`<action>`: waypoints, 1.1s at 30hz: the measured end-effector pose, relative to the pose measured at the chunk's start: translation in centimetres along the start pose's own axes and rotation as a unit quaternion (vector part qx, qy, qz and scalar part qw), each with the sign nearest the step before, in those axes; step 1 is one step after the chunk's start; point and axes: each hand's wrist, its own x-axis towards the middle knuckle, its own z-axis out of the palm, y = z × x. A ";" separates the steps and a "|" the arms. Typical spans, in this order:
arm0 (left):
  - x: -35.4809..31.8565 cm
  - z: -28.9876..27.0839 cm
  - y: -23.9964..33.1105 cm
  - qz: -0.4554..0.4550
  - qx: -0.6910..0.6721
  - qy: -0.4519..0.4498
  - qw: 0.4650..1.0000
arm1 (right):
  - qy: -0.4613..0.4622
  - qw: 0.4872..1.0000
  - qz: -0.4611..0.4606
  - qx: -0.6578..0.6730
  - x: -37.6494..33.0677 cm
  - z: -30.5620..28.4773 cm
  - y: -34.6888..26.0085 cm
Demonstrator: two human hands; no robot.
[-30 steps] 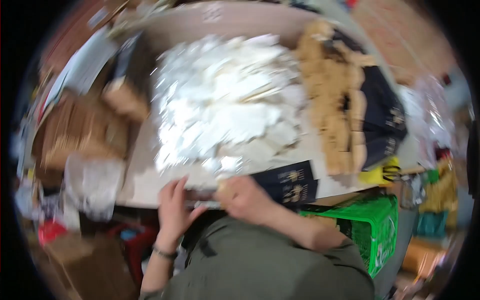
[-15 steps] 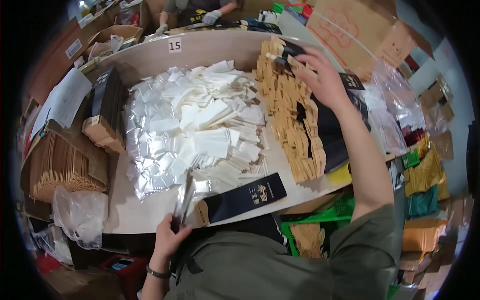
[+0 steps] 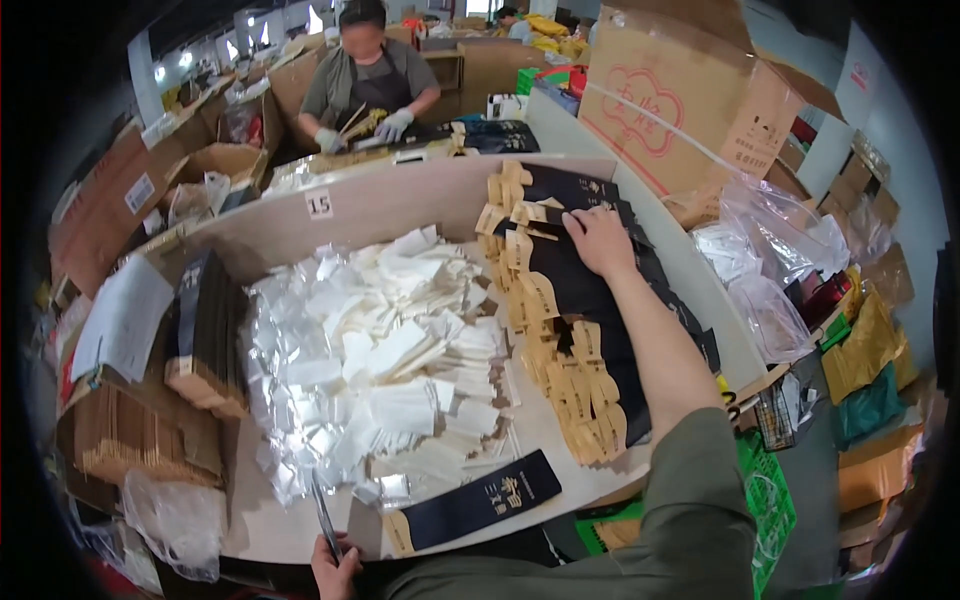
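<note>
Here R hand (image 3: 605, 243) touches blk packs (image 3: 578, 282) w/ curvy tan ends (image 3: 537, 292).

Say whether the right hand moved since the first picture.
Yes: the right hand went from the front edge of the table forward and right, to the black-and-tan packets.

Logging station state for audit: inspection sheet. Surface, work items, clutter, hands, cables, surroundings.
Surface: pale flat tabletop, raised far wall.
Work items: flat black-and-tan sleeve near front edge; overlapping similar sleeves at right; heaped flat white packets, some shiny, in middle.
Clutter: crumpled translucent plastic bag, front left.
Hands: left hand holds slim dark strip, kind unclear; right hand on overlapping sleeves.
Cables: nothing clearly seen.
Surroundings: gloved co-worker beyond far wall; large brown cardboard box, far right; green plastic crate, lower right.
</note>
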 end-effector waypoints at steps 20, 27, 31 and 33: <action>0.2 6.5 3.7 0.139 0.203 -0.223 0.943 | -0.302 0.820 -0.378 0.306 -30.8 -0.5 -20.3; -1.1 2.7 5.1 -0.076 0.103 -0.250 0.960 | -0.238 0.843 -0.414 0.246 -32.5 -4.1 -24.8; -2.3 0.4 3.4 0.160 0.388 0.087 0.904 | -0.342 0.894 -0.180 0.227 -33.1 -5.0 -27.3; -2.9 -0.4 2.3 0.155 0.407 0.055 0.899 | -0.370 0.900 -0.157 0.168 -34.1 -4.1 -28.0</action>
